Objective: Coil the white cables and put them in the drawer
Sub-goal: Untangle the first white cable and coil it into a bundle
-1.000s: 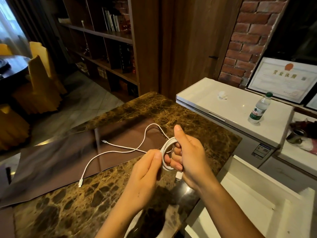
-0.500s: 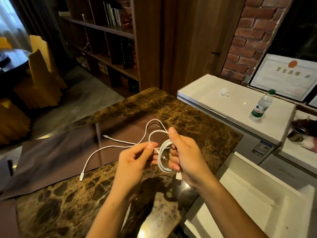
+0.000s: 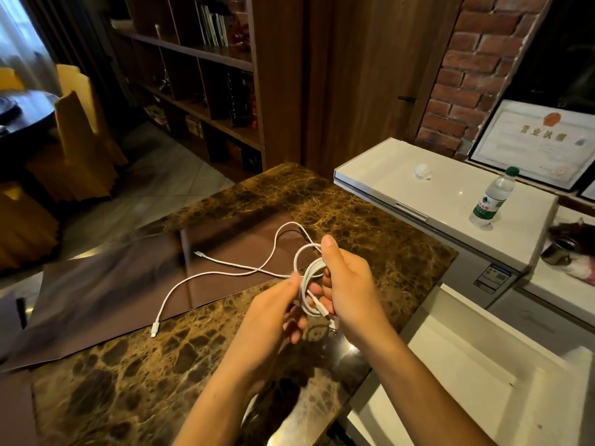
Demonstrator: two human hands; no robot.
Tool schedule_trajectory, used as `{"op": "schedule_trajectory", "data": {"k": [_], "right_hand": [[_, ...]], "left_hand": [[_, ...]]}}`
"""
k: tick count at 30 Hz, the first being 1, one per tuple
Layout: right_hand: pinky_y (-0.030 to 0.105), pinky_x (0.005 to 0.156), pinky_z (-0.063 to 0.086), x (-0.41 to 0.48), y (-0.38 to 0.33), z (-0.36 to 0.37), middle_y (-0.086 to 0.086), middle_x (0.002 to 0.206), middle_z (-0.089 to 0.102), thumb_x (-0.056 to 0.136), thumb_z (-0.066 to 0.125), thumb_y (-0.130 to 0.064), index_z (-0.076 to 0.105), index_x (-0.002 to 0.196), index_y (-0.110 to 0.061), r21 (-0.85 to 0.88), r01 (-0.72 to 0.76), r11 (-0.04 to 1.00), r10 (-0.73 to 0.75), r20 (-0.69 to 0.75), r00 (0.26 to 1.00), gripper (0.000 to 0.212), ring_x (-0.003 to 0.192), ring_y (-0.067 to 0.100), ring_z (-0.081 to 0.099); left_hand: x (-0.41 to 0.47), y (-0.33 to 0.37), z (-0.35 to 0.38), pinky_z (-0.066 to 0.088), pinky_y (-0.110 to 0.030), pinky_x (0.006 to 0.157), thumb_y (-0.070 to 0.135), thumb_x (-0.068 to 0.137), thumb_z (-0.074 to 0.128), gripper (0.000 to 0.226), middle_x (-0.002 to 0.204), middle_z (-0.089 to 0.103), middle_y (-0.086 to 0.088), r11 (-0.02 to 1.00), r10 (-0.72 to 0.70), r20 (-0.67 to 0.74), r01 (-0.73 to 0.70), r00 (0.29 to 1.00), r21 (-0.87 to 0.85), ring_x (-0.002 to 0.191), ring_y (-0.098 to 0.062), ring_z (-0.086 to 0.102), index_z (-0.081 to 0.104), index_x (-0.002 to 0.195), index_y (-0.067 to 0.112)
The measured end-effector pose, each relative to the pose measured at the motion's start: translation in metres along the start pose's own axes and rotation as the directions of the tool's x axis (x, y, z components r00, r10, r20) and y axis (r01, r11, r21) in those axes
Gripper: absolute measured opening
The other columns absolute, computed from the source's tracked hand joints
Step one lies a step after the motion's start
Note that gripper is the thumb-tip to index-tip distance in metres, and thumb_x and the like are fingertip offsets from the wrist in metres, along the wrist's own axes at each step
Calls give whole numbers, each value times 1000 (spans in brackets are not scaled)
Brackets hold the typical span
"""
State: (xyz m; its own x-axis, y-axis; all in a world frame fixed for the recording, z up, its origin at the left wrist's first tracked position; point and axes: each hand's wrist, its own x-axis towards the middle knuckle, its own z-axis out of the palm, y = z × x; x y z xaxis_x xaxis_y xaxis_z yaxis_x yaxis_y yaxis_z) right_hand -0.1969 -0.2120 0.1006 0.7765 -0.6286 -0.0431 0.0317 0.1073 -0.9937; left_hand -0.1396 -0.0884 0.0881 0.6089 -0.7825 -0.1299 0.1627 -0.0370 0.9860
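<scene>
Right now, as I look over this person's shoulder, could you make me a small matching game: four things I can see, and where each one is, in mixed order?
Things:
1. white cable coil
2. loose cable plug
3. water bottle
4. framed certificate

Places:
A. standing on the white chest
B. held in the right hand
C. propped up beside the brick wall
D. lying on the marble counter

Pairs: 1-B, 2-D, 3-A, 4-C
</scene>
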Motion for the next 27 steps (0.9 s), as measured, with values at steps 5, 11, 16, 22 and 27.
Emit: {"op": "schedule_trajectory", "data": {"k": [5,11,16,22,27], "right_hand": [[41,60,43,3,11,-1,9,66,53,103,44,-45,52,75,4,-137,57,989,-60,-17,998,57,63,24,49],[32,48,32,8,14,-2,0,54,42,103,45,-42,47,63,-16,-123,62,991,-67,-42,997,48,48,15,38],[27,38,24,17,6,-11,-6,51,29,103,49,-40,39,63,-19,73,-36,997,47,-160,986,46,41,10,25],[27,40,23,14,8,-14,-6,48,26,103,49,-40,36,64,-19,40,-52,998,58,-158,986,47,40,11,23],[26,37,24,16,4,-10,-5,51,25,103,48,-41,35,64,-20,73,-35,997,46,-160,986,47,40,10,23]], "left_hand": [[2,-4,0,54,-29,66,49,94,57,22,82,72,7,888,129,11,-121,992,444,65,-7,65,69,98,32],[-2,2,-5,60,-34,61,31,99,58,10,71,74,-5,922,34,-12,-27,999,387,61,-24,73,68,96,35],[-11,5,-9,60,-33,64,24,100,58,19,67,73,-5,900,2,13,-8,1000,435,58,-21,70,68,113,34],[-23,12,-24,60,-40,74,34,103,50,34,69,74,3,759,21,52,-50,998,649,62,-13,71,72,82,19],[-25,10,-18,60,-36,71,32,103,50,27,69,75,6,754,86,15,-75,996,652,61,-8,70,72,87,25]]}}
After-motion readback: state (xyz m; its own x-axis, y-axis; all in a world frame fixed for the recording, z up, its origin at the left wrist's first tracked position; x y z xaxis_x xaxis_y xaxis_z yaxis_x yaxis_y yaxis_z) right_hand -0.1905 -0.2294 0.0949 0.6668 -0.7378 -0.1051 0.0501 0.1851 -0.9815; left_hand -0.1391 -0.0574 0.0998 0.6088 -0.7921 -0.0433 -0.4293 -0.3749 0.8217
